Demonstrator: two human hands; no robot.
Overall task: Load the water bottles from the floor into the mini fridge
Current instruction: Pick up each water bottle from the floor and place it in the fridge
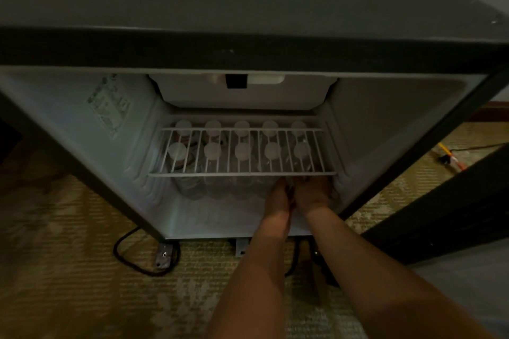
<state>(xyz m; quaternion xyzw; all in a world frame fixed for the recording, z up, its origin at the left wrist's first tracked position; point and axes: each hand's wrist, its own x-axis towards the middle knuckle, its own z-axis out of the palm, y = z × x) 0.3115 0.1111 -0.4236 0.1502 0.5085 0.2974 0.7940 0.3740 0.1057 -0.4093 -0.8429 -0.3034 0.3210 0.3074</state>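
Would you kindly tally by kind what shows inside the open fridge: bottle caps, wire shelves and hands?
White bottle caps: 10
Wire shelf: 1
Hands: 2 (left hand, right hand)
Total: 13

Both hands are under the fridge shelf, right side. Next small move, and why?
Probably ease the left hand and right hand forward to seat whatever they hold beside the bottles. Ten caps show through the wire shelf; the hands sit at the front right, fingers hidden, so a grip is unconfirmed.
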